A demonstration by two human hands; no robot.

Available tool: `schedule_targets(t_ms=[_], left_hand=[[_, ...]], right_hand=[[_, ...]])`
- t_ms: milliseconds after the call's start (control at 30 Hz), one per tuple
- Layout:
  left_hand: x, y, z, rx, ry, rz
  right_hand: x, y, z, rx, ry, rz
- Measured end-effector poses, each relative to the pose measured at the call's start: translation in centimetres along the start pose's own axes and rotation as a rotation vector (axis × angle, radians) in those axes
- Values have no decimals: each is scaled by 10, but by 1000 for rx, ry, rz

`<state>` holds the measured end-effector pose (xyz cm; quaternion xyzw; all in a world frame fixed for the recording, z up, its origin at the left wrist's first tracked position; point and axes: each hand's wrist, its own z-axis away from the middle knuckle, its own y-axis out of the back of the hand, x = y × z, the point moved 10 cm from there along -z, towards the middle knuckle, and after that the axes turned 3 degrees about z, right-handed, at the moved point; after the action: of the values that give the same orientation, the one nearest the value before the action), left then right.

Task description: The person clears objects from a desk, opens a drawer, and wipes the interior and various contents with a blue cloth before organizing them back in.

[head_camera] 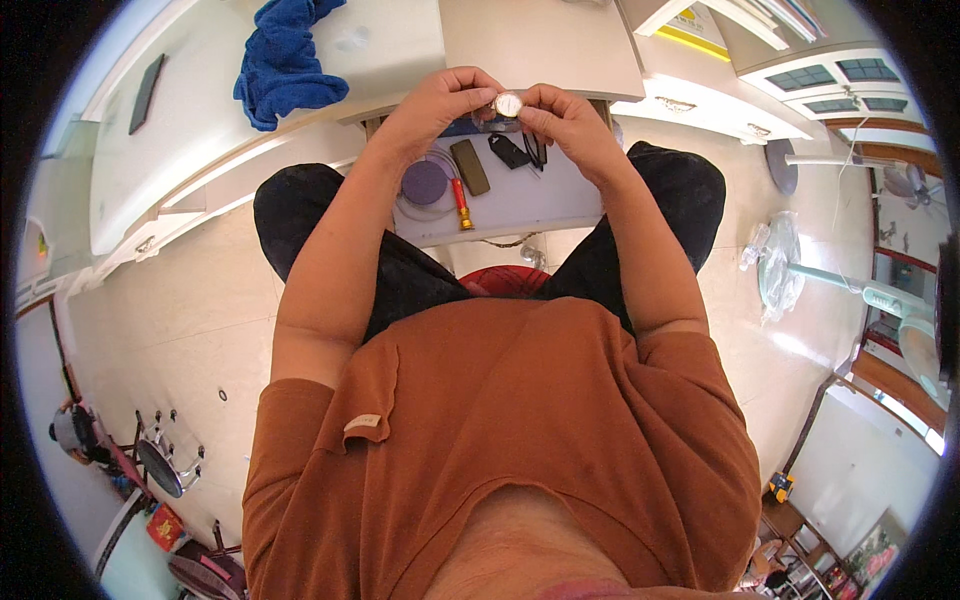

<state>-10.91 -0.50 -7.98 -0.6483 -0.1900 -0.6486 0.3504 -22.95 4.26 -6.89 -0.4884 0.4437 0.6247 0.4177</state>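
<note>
A small round wristwatch with a pale dial is held between my two hands above an open drawer. My left hand pinches its left side, and the fingers of my right hand grip its right side. The strap is mostly hidden by the fingers. In the drawer lie a purple round object with a pale coiled cord, an olive-brown case and a red and gold cylinder. A flat black object and a thin black item rest under my right hand.
The drawer juts out between my knees from under the desk top. On the desk's left part lie a crumpled blue towel and a dark flat bar. Fans stand at the right, and a stool is behind on the left.
</note>
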Motion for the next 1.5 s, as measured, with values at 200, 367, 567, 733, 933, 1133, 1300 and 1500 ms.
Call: schedule_targets(t_ms=[200,367,567,733,933,1133,1300,1500], left_hand=[[-7,-11,-4,-36,57,102],[5,-11,-5,149,-76,-63],[-15,12,1,391,-20,-55],[-20,2,0,276,-27,96],[-7,-2,6,260,-61,67],[-14,-6,11,199,-19,94],[-26,-7,15,187,70,172],[-26,-12,19,179,72,147]], right_hand=[[-12,17,4,57,70,75],[-3,21,2,130,122,63],[9,8,1,254,98,-197],[14,-6,-1,368,161,-136],[0,12,5,472,257,-30],[-7,0,15,505,223,155],[-37,-12,25,535,345,657],[-28,-17,23,507,385,748]])
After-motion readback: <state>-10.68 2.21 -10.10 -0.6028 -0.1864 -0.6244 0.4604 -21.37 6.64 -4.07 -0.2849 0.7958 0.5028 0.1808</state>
